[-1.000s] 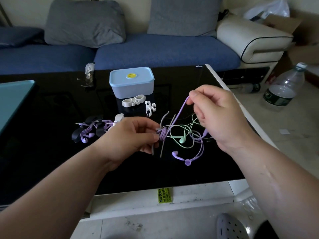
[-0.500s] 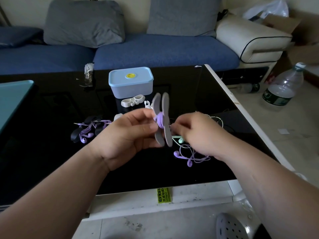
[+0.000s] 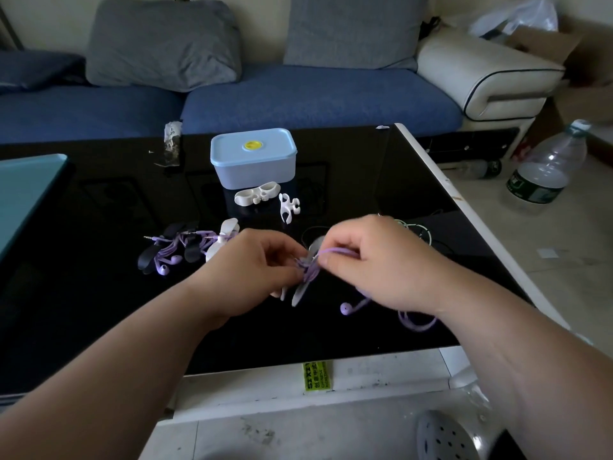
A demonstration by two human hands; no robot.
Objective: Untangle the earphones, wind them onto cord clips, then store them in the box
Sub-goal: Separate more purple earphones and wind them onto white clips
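There is a small yellow-green sticker [image 3: 315, 376] on the white front edge of the table [image 3: 265, 393], down low near the middle. It has black letters that run sideways. The big ones look like "SIXI", and there are smaller lines with Chinese signs and the word "CHINESE" beside them. The plastic bottle [image 3: 547, 167] on the floor has a dark green label [image 3: 530, 190] with white marks, too small to read. The blue box [image 3: 253, 157] has a yellow dot [image 3: 251, 145] on its lid, with no words I can make out.
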